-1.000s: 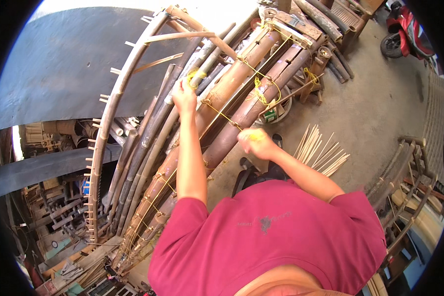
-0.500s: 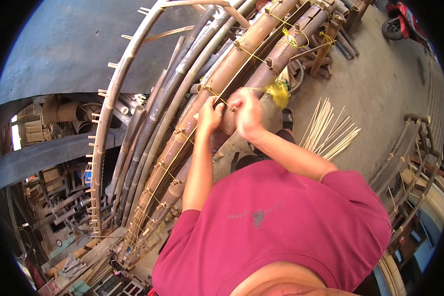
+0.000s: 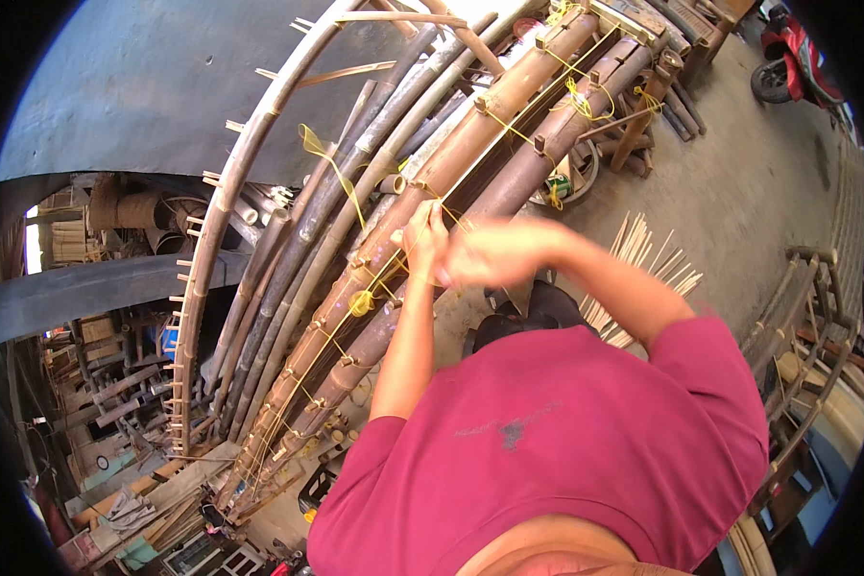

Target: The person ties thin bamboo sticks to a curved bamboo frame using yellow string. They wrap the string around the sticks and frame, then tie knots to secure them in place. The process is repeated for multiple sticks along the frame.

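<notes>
Two long brown bamboo poles lie side by side on a slant, the left bamboo pole (image 3: 518, 82) and the right bamboo pole (image 3: 566, 125), with thin dark strips between them. Short wooden pegs stick out of both, and yellow cord (image 3: 509, 128) zigzags from peg to peg. At the left pole's inner edge, my left hand (image 3: 422, 240) is closed, its fingertips pinching the cord. My right hand (image 3: 499, 254) is just beside it, over the right pole; motion smears its fingers, so its grip is unclear. A loose yellow loop (image 3: 331, 163) hangs left of the poles, and a small yellow bundle (image 3: 360, 303) lies below my left hand.
Dark poles (image 3: 307, 221) and a curved pegged bamboo (image 3: 226, 197) stand to the left. Pale thin sticks (image 3: 634, 269) lie fanned on the concrete floor (image 3: 710, 192) at the right. A red motorbike (image 3: 792, 58) is parked far right, above a bamboo frame (image 3: 806, 307).
My right hand has moved down toward my left wrist. The yellow cord bundle beside the right hand is gone from there; a yellow loop and bundle now show left of and below my left hand.
</notes>
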`<state>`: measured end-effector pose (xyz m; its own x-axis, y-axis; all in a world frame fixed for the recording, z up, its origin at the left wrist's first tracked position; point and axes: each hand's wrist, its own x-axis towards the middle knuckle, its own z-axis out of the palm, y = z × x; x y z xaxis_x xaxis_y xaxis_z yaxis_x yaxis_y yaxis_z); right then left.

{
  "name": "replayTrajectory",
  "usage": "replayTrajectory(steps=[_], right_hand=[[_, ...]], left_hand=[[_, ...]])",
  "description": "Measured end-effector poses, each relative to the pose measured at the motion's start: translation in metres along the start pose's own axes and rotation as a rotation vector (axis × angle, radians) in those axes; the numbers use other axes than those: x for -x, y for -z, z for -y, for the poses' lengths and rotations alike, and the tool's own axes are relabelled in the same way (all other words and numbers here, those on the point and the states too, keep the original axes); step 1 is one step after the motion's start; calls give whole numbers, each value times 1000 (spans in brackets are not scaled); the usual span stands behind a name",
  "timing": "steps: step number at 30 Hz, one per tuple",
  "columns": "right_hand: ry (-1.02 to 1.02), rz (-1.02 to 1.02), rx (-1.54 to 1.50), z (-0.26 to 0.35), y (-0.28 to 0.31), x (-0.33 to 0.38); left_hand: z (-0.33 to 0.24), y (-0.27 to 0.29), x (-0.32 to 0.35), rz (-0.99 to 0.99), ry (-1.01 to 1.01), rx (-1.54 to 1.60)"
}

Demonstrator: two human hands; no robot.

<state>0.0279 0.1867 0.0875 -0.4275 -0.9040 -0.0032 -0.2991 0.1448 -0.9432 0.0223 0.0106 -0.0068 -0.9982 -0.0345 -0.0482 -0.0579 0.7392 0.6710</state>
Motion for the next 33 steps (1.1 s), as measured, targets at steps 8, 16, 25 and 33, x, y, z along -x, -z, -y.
replayTrajectory(steps=[8, 16, 25, 33], right_hand=[[-177, -238, -261, -58, -59, 58], [702, -1894, -1769, -285, -234, 264], [-189, -598, -1860, -68, -256, -57], [30, -480, -20, 47, -145, -210]], left_hand=[[-51, 44, -70, -177, -114, 601], [86, 9, -158, -16, -6, -45], [114, 149, 20, 128, -78, -299], [165, 83, 69, -131, -261, -27]])
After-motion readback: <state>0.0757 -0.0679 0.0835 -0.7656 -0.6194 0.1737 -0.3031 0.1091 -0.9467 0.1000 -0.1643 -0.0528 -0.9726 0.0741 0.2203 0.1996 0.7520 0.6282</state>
